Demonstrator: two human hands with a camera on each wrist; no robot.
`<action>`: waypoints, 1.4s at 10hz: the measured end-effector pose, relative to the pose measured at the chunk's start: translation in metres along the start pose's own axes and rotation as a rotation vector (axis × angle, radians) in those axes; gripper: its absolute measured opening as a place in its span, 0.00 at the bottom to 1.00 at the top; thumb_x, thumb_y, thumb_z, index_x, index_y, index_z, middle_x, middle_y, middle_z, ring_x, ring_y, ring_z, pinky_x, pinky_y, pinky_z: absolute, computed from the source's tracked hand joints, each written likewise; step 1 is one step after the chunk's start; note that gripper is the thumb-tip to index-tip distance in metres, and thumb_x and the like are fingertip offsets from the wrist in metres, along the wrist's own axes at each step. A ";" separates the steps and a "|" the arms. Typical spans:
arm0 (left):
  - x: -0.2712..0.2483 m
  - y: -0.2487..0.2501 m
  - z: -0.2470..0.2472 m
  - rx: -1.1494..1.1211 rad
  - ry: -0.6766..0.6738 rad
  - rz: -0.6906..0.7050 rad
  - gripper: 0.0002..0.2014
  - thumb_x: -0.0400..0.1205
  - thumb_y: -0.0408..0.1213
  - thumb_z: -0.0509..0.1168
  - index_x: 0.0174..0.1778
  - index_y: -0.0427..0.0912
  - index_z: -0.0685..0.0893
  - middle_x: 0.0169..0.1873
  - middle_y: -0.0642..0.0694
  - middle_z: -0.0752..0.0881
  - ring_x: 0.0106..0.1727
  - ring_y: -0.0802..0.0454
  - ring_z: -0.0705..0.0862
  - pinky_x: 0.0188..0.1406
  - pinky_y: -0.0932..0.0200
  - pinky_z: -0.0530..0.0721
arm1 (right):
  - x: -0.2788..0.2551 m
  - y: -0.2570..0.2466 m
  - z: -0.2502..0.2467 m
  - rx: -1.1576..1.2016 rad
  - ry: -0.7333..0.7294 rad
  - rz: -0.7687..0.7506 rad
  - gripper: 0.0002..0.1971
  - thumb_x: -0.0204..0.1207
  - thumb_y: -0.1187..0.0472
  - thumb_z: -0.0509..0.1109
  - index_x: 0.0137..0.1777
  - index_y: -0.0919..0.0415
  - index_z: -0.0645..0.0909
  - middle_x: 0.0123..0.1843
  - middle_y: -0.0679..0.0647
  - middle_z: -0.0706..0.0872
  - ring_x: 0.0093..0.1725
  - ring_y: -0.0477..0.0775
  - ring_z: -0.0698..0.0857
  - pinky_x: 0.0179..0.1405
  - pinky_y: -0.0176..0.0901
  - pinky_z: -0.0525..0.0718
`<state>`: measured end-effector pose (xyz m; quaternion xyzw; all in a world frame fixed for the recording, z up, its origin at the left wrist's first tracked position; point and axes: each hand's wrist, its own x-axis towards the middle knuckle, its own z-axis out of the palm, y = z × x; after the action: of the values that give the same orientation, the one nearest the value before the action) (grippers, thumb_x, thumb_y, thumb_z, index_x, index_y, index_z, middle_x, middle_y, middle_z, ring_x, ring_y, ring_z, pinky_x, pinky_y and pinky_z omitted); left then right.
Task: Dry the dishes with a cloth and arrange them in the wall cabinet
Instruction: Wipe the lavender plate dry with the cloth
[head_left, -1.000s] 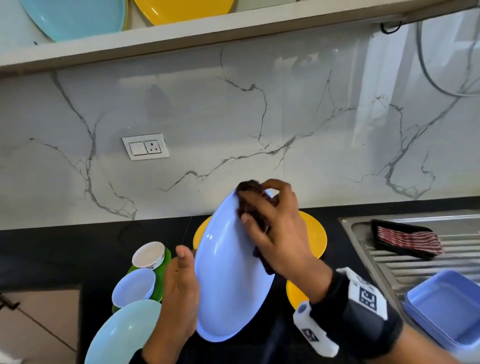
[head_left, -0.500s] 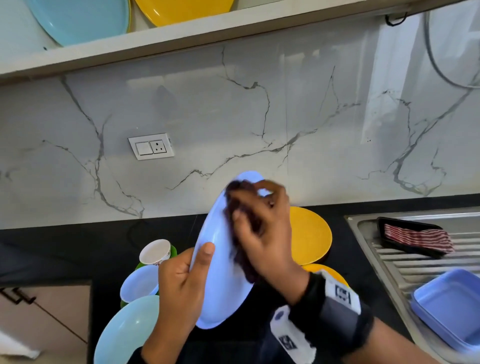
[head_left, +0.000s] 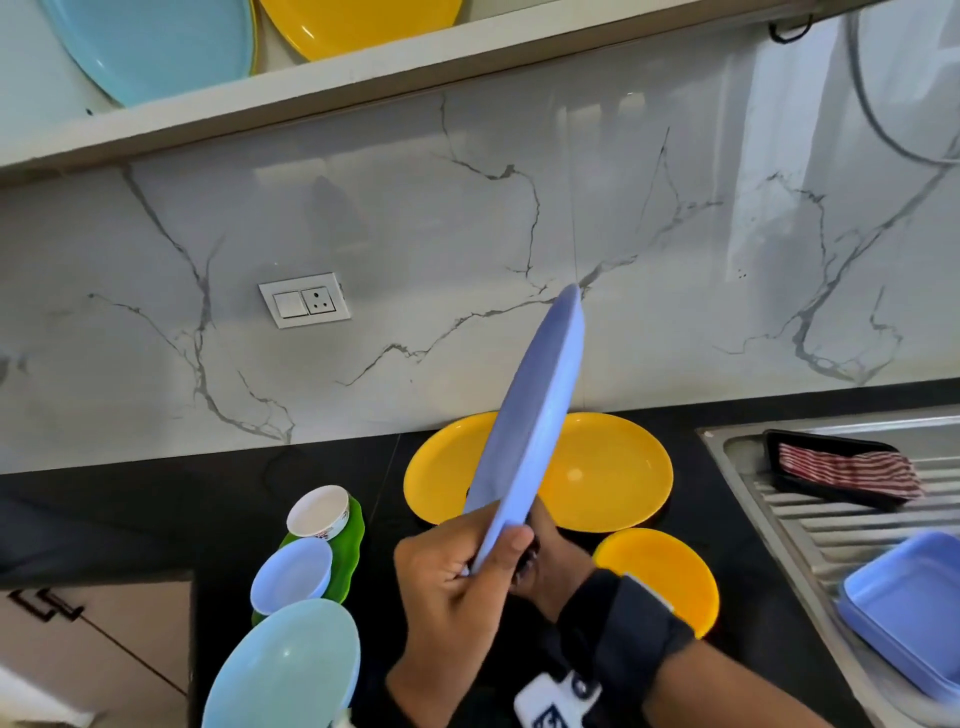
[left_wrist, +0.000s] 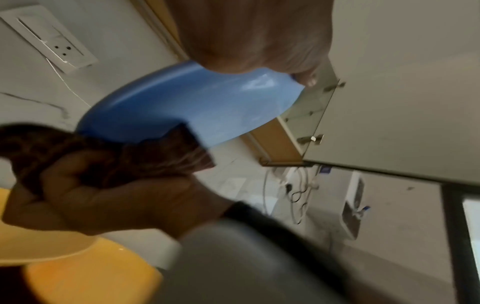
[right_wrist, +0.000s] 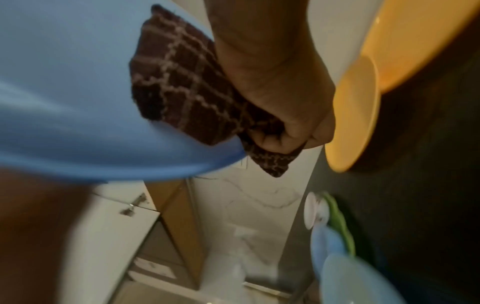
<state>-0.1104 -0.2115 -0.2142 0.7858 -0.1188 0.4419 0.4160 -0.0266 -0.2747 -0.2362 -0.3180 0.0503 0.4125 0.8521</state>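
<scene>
I hold a lavender-blue plate almost edge-on, tilted up toward the marble wall. My left hand grips its lower rim, thumb on the near face. My right hand is just behind that rim and mostly hidden by the plate. In the right wrist view this hand clutches a brown checked cloth bunched against the plate. The left wrist view shows the plate with the cloth at its edge. The wall cabinet shelf above carries a teal plate and a yellow plate.
On the black counter lie a large yellow plate, a small yellow plate, a light blue plate, a small blue bowl, a white cup and a green dish. The sink drainboard holds a black tray and a blue container.
The plate has turned from facing me to edge-on and risen higher. My right hand with the cloth has slid from the plate's upper face down to behind the lower rim.
</scene>
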 end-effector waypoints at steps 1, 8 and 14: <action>0.005 -0.036 0.001 0.034 -0.021 -0.096 0.21 0.85 0.56 0.61 0.30 0.49 0.83 0.22 0.61 0.75 0.25 0.72 0.73 0.27 0.76 0.68 | 0.007 0.025 0.009 0.196 -0.243 0.167 0.09 0.76 0.71 0.70 0.35 0.75 0.82 0.27 0.68 0.84 0.29 0.64 0.88 0.32 0.50 0.88; -0.012 0.009 -0.009 0.055 -0.111 0.132 0.14 0.83 0.45 0.64 0.33 0.50 0.69 0.32 0.60 0.72 0.25 0.78 0.66 0.31 0.84 0.58 | 0.008 -0.064 0.011 -0.011 0.284 -0.276 0.19 0.88 0.59 0.55 0.31 0.56 0.67 0.18 0.49 0.74 0.17 0.48 0.74 0.21 0.39 0.70; -0.055 -0.078 -0.019 0.426 -0.303 0.203 0.28 0.87 0.57 0.56 0.27 0.46 0.87 0.27 0.53 0.87 0.25 0.59 0.82 0.24 0.65 0.76 | -0.024 -0.058 -0.029 -0.189 0.111 0.027 0.13 0.66 0.55 0.76 0.41 0.67 0.90 0.47 0.64 0.90 0.48 0.64 0.89 0.55 0.56 0.83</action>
<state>-0.1102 -0.1582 -0.2958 0.8969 -0.1622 0.3737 0.1723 0.0055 -0.3345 -0.2216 -0.4186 0.0625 0.4087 0.8086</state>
